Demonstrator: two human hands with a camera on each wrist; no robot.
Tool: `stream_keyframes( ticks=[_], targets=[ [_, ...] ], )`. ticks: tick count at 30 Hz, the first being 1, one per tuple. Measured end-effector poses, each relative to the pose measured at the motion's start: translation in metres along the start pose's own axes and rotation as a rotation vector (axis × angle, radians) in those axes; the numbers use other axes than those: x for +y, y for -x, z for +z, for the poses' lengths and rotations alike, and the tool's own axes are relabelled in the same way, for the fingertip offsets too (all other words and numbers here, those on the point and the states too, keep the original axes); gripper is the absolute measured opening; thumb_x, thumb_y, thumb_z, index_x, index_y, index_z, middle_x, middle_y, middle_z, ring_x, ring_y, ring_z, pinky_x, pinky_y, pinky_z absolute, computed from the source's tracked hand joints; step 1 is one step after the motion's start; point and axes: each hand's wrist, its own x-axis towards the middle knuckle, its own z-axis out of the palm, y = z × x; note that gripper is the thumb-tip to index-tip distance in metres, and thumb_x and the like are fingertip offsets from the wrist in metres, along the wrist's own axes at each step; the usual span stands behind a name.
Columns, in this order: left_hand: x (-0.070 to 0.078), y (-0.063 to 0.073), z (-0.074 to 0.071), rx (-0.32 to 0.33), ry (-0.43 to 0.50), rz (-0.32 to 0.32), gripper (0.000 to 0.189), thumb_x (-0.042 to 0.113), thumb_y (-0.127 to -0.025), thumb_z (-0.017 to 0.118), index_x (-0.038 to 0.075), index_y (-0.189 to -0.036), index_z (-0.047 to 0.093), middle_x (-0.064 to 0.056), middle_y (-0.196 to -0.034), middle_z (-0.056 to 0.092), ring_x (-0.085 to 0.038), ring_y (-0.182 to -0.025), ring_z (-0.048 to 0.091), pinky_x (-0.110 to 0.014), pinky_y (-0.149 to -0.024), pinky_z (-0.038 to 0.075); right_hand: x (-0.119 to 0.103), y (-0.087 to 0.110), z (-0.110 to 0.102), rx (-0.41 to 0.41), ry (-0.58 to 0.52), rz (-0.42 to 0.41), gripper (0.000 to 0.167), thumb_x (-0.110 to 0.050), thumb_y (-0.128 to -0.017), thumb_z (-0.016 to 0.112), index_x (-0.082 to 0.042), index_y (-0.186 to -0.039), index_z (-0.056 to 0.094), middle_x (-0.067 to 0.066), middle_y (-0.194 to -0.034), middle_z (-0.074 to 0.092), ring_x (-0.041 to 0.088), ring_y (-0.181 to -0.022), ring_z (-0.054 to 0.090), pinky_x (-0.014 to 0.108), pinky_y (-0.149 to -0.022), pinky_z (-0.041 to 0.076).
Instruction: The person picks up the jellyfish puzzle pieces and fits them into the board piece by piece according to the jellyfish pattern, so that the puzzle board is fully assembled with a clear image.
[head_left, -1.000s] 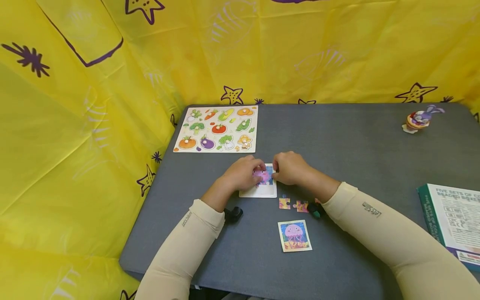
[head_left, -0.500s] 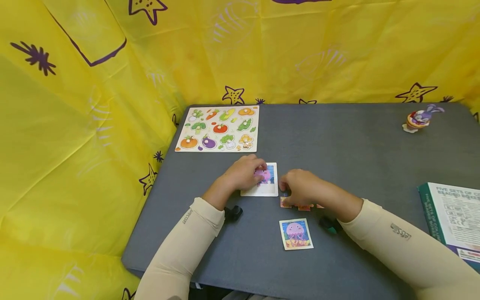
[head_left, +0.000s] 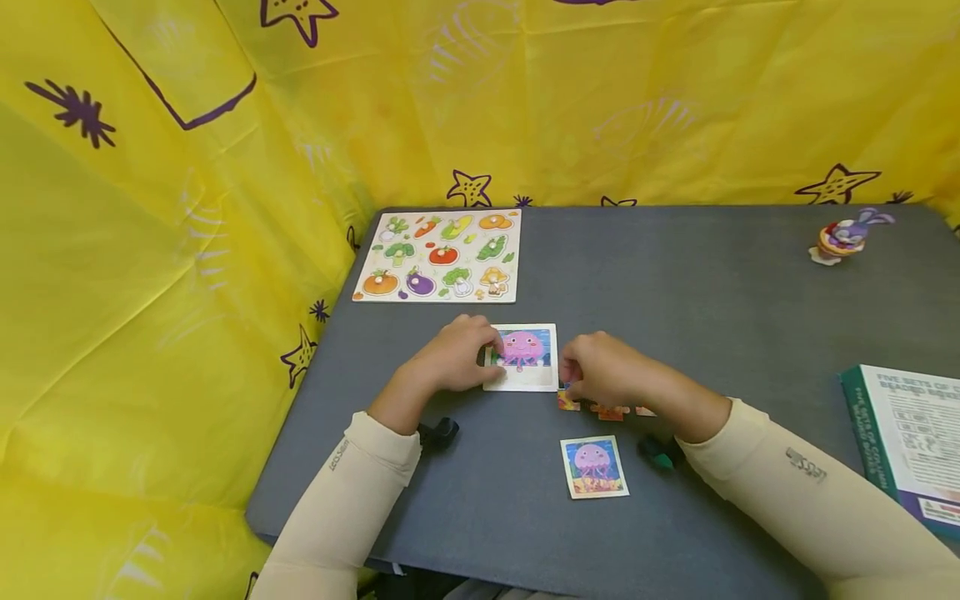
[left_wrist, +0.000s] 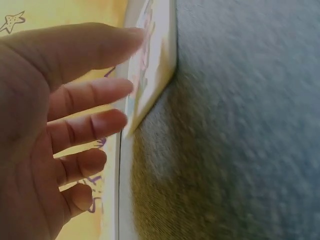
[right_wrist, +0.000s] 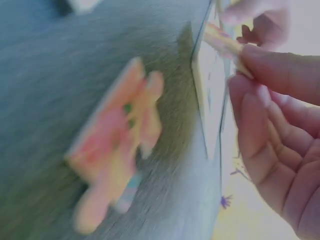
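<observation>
A white-framed jigsaw tray (head_left: 528,382) lies on the grey table, a pink jellyfish pictured in its upper part and a bare pale strip below. At the tray's left side is my left hand (head_left: 453,354); its fingers are parted and hold nothing, thumb and fingertips close to the edge. My right hand (head_left: 609,371) pinches an orange-yellow puzzle piece (right_wrist: 222,42) between thumb and fingers, just off the tray's lower right corner. Beside that hand lie a loose orange puzzle piece (head_left: 610,413) and another, partly hidden piece (head_left: 645,411). Nearer me sits a jellyfish picture card (head_left: 595,468).
A vegetable peg board (head_left: 438,257) lies at the back left. The right side of the table holds a boxed set (head_left: 911,442), with a small rabbit figure (head_left: 843,237) farther back. Yellow patterned cloth (head_left: 562,100) hangs behind and to the left.
My right hand moved from the tray's right edge down to the loose pieces and pinched one. My left hand drew back leftward off the jellyfish picture, uncovering it.
</observation>
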Motion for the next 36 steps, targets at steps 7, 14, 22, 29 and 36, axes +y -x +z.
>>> stream_keyframes(
  ticks=[7, 14, 22, 29, 36],
  targets=[
    [-0.007, 0.007, 0.001, -0.021, -0.009, -0.02, 0.042, 0.041, -0.08, 0.086, 0.018, -0.113, 0.073, 0.001, -0.109, 0.062, -0.022, -0.102, 0.05, -0.041, -0.092, 0.043, -0.014, -0.035, -0.003, 0.096, -0.091, -0.033, 0.012, -0.014, -0.083, 0.083, -0.014, -0.081, 0.071, -0.004, -0.071, 0.065, 0.012, -0.068, 0.058, 0.03, -0.067, 0.046],
    [-0.009, 0.008, -0.001, -0.037, 0.039, -0.043, 0.053, 0.044, -0.075, 0.09, 0.018, -0.119, 0.072, 0.0, -0.113, 0.062, -0.022, -0.107, 0.05, -0.042, -0.094, 0.043, -0.03, -0.071, 0.007, 0.084, -0.111, -0.003, 0.011, -0.015, -0.082, 0.084, -0.013, -0.08, 0.073, -0.002, -0.072, 0.067, 0.013, -0.07, 0.06, 0.027, -0.065, 0.046],
    [-0.014, 0.008, 0.0, -0.053, 0.101, -0.048, 0.051, 0.044, -0.077, 0.088, 0.018, -0.117, 0.071, -0.002, -0.119, 0.062, -0.025, -0.113, 0.05, -0.044, -0.098, 0.042, -0.034, -0.082, 0.016, 0.06, -0.072, -0.037, 0.008, -0.014, -0.079, 0.085, -0.014, -0.078, 0.076, -0.006, -0.071, 0.07, 0.011, -0.071, 0.062, 0.026, -0.066, 0.048],
    [-0.015, 0.005, 0.002, -0.041, 0.113, -0.055, 0.039, 0.041, -0.082, 0.084, 0.019, -0.112, 0.072, -0.003, -0.117, 0.063, -0.026, -0.115, 0.05, -0.046, -0.099, 0.042, -0.032, -0.087, 0.012, 0.067, -0.026, -0.011, 0.003, -0.015, -0.082, 0.083, -0.014, -0.084, 0.081, -0.006, -0.073, 0.072, 0.016, -0.077, 0.064, 0.029, -0.069, 0.049],
    [-0.015, 0.001, 0.004, -0.031, 0.087, -0.054, 0.032, 0.036, -0.084, 0.083, 0.019, -0.11, 0.072, -0.002, -0.113, 0.061, -0.025, -0.11, 0.05, -0.044, -0.096, 0.042, -0.031, -0.094, 0.013, 0.072, 0.01, 0.062, 0.017, -0.019, -0.082, 0.083, -0.018, -0.068, 0.073, -0.008, -0.06, 0.066, 0.018, -0.073, 0.062, 0.03, -0.063, 0.045]
  ],
)
